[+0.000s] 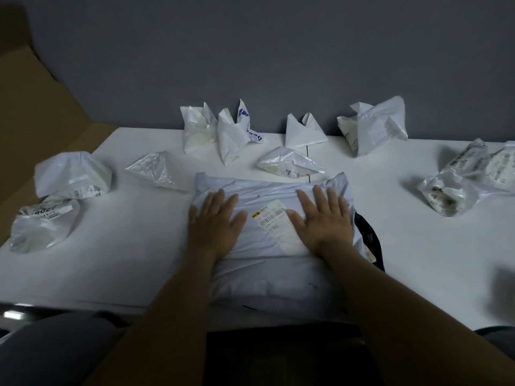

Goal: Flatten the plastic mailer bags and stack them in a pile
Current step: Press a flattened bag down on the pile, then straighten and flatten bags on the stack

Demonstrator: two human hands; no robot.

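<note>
Left hand: palm down, fingers straight and slightly spread, pressing flat on the top mailer bag. Right hand: same posture on the same bag. I read both hands as released, pushing down rather than grasping.

A white shipping label with a barcode and a yellow mark lies on the bag between the two hands, and its right part runs under the right hand.

The top mailer bag is pale grey-white and nearly flat, with creases along its far edge. It lies at the centre front of the white worktop, with its near edge close to the worktop's front edge. A black bag shows from under its right side, so it rests on at least one other bag — how many lie beneath I cannot tell.

Just behind the pile lies a crumpled labelled bag. Left of that is a crumpled clear bag.

Along the grey wall stands a back row of crumpled white bags, one of them a blue-printed bag.

- Far left: two labelled bags, the upper bag touching the lower bag.
- Far right: a cluster of crumpled labelled bags, blurred.

Brown cardboard stands at the worktop's left edge.
</note>
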